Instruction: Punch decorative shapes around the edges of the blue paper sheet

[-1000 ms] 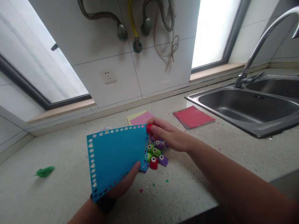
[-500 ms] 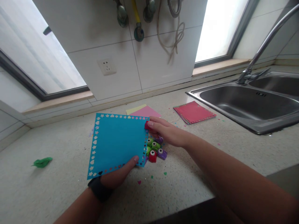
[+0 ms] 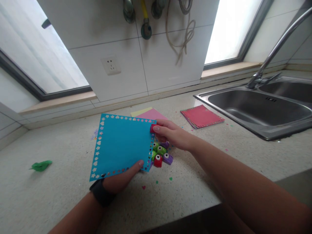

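Observation:
A blue sheet of paper, with star and heart holes along its edges, is held up above the counter. My left hand grips its lower edge, thumb on the front and the other fingers hidden behind. At the upper right corner, my right hand is closed on a red punch, which sits over the paper's right edge. Several other punches lie on the counter just right of the sheet, among them a red one, a purple one and a green one.
Pink paper and yellow paper lie behind the blue sheet. A red stack of punched sheets is further right, near the steel sink. Something green and crumpled lies at the left. Small paper cutouts dot the counter.
The view has shifted slightly. Both hands keep their hold on the blue paper and the red punch, with no other clear movement.

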`<state>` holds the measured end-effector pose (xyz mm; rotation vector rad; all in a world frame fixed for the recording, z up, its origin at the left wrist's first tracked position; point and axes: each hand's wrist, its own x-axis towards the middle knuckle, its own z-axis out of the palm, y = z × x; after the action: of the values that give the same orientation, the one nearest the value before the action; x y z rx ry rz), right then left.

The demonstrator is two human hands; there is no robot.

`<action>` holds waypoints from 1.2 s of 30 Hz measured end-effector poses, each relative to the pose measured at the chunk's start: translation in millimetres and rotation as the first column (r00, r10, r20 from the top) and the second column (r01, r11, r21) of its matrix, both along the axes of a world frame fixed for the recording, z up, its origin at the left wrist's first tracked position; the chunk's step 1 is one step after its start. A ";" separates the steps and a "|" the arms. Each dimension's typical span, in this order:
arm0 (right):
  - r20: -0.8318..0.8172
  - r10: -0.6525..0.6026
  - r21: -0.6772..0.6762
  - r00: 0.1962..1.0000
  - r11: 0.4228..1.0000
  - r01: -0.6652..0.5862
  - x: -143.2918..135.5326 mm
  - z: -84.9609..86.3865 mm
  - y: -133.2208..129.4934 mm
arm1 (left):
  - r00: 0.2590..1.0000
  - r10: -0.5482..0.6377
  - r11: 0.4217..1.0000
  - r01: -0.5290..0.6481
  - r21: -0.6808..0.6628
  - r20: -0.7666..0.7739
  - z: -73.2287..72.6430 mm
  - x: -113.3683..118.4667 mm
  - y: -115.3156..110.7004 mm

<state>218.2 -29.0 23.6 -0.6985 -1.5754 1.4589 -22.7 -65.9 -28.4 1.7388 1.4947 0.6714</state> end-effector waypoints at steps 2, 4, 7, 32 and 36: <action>-0.013 -0.004 0.000 1.000 1.000 0.004 -0.6 -1.0 0.7 | 1.000 -0.009 1.000 0.009 0.003 0.008 0.5 0.2 0.1; -0.016 -0.009 0.003 1.000 1.000 0.009 -1.4 -2.3 1.2 | 1.000 -0.021 1.000 0.021 -0.004 0.010 1.4 0.7 0.1; -0.017 -0.008 0.020 1.000 1.000 0.008 -2.5 -4.3 2.0 | 1.000 -0.023 1.000 0.024 -0.009 0.002 3.4 2.0 -0.4; -0.007 0.022 0.069 1.000 0.997 -0.022 -4.5 -6.3 1.5 | 1.000 -0.014 0.995 0.016 -0.095 0.018 2.6 0.5 1.0; -0.010 0.013 0.078 1.000 0.997 -0.012 -5.1 -8.3 2.3 | 1.000 -0.017 0.997 0.018 -0.077 0.021 2.7 -0.1 0.1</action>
<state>213.1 -26.7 15.3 -0.6358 -1.6222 1.4001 -22.8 -65.8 -25.8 1.6802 1.4705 0.6133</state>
